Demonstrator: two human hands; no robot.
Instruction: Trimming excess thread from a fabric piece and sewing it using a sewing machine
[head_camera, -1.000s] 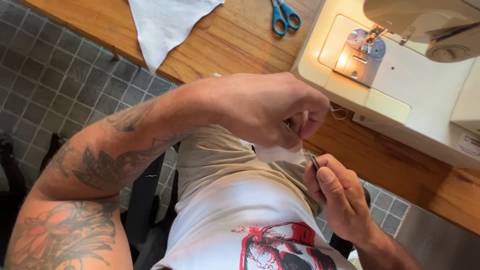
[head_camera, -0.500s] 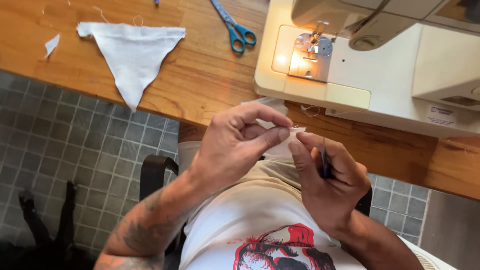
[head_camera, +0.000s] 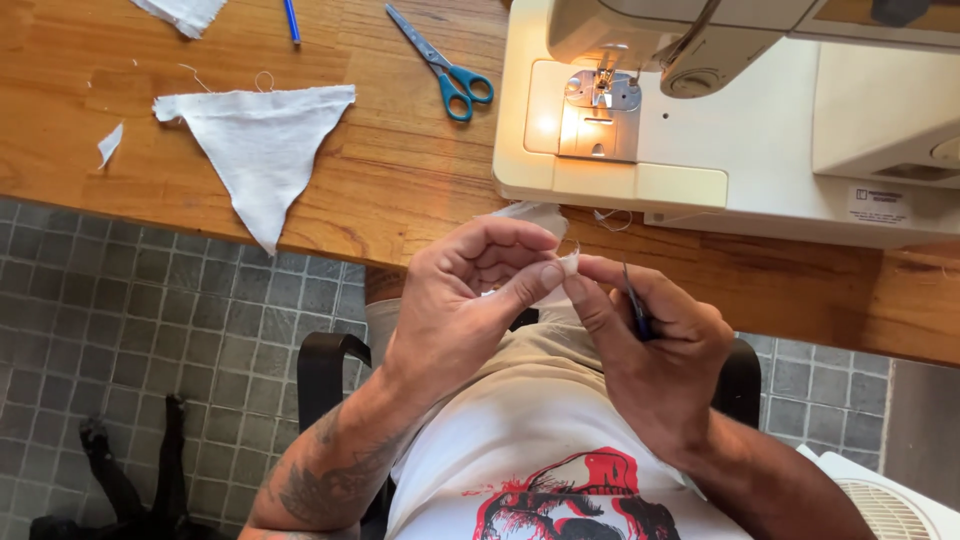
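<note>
My left hand (head_camera: 470, 300) and my right hand (head_camera: 650, 350) meet above my lap, just below the table edge. Both pinch a small piece of white fabric (head_camera: 560, 262) between thumb and fingertips; most of it is hidden behind my fingers. A thin dark tool (head_camera: 635, 305) is tucked along the fingers of my right hand. On the wooden table (head_camera: 400, 180) lie a white fabric triangle (head_camera: 258, 145) and blue-handled scissors (head_camera: 445, 65). A cream sewing machine (head_camera: 740, 120) stands at the right with its lamp lit.
White fabric scraps (head_camera: 110, 145) and a blue pen (head_camera: 291, 20) lie on the table's left side. A black chair armrest (head_camera: 325, 375) is beside my left forearm. Grey tiled floor (head_camera: 120, 320) is below, and a white fan (head_camera: 880, 505) shows at the bottom right.
My hands rose from my lap toward the table edge and came together on the small fabric piece. The view shifted, so more of the table and the triangle show.
</note>
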